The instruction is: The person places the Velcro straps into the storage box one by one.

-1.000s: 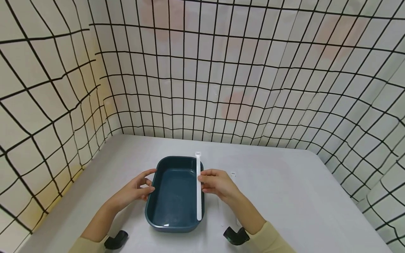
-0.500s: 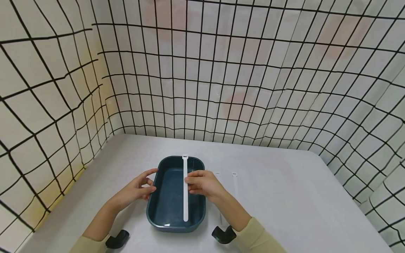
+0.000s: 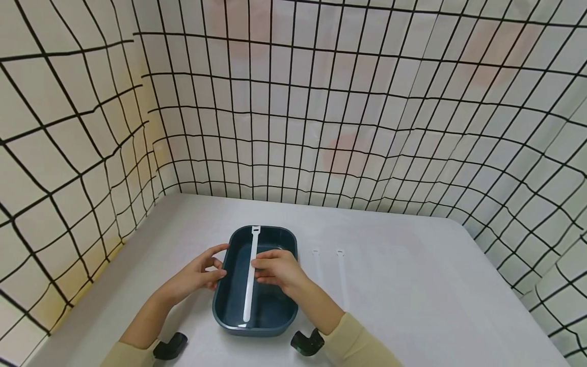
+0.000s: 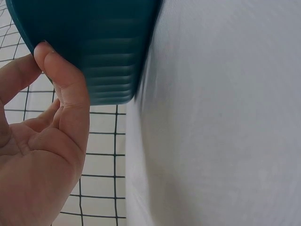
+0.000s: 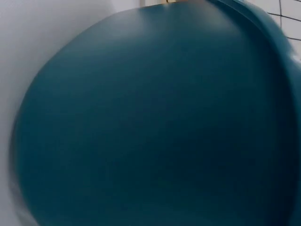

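A deep teal rectangular plastic tub (image 3: 257,331) stands on the white-covered table. Over its opening my right hand (image 3: 281,271) pinches a long white cable tie (image 3: 249,293) near the middle, its slotted head at the far end and the strip leaning slightly. My left hand (image 3: 194,278) is at the tub's left side, fingertips and thumb touching the outside of the rim. The left wrist view shows that thumb (image 4: 70,89) against the tub's ribbed wall (image 4: 110,70). In the right wrist view the tub's outer wall (image 5: 141,117) hides nearly all of the right hand.
Two more pale cable ties lie to the right of the tub, one nearer (image 3: 317,267) and one farther right (image 3: 342,278). A black elbow-shaped piece sits by the left wrist (image 3: 170,346), another by the right wrist (image 3: 307,343). Black wire mesh (image 3: 293,127) surrounds the table's back and sides.
My right hand has carried the cable tie leftward from the tub's right rim to over its middle, and the tie has tilted. The left hand and the tub stay in place.
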Demonstrator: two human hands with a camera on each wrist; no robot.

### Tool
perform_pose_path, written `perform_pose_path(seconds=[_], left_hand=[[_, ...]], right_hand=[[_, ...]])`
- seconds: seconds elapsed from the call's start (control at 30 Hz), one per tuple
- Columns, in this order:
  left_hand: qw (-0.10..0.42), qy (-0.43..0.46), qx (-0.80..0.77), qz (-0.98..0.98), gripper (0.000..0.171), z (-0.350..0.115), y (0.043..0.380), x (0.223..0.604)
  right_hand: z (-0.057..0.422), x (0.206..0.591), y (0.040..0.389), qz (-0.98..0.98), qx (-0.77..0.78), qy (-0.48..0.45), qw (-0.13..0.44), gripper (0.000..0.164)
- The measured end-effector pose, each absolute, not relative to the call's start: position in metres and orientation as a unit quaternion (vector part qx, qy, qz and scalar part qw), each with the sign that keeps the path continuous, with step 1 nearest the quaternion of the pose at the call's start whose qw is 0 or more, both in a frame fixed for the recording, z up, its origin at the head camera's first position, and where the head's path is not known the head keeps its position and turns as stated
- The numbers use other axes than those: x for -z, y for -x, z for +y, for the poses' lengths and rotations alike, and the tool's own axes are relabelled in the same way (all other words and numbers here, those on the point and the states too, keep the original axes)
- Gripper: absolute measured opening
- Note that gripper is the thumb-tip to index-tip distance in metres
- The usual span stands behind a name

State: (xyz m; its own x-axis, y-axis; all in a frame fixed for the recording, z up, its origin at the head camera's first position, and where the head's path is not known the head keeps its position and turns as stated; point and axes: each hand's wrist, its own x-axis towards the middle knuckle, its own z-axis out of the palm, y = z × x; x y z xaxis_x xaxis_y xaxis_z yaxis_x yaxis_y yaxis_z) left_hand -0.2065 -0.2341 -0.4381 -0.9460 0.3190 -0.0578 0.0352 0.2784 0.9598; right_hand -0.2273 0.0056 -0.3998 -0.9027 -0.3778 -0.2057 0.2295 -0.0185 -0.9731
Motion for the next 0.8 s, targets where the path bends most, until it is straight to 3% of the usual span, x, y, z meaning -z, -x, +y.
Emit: perform_pose_path(seconds=[0.8], left_hand=[[0.134, -0.120, -0.598, 0.781, 0.068, -0.235, 0.206, 0.435]], right_hand=[[-0.027, 0.417, 0.237, 0.707, 0.679, -0.001, 0.197, 0.013]])
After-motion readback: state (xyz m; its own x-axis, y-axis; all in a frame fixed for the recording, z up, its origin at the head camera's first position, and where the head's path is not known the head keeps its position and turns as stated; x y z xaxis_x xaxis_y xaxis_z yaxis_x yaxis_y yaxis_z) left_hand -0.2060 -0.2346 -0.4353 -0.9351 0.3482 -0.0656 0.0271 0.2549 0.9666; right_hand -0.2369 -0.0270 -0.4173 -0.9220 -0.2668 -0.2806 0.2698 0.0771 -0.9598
